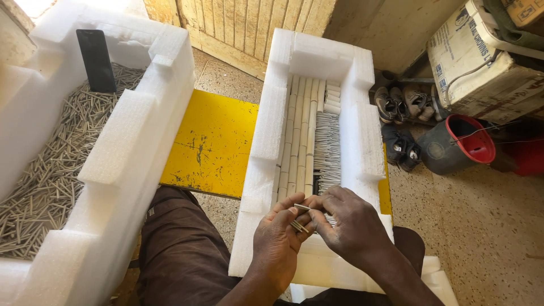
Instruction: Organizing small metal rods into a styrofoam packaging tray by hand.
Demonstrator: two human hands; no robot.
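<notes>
From the head camera, my left hand (277, 238) pinches a small bundle of thin grey sticks (300, 225) between thumb and fingers, and my right hand (348, 224) closes on the same bundle from the other side, fingertips touching the sticks. Both hands hover over the near end of the white foam tray (272, 119), where rows of pale tubes (300, 136) and packed sticks lie lengthwise. To my left a larger foam box (136, 136) holds a loose heap of sticks (51, 170) with a dark phone (96, 59) leaning inside. A yellow board (215, 141) lies between them.
</notes>
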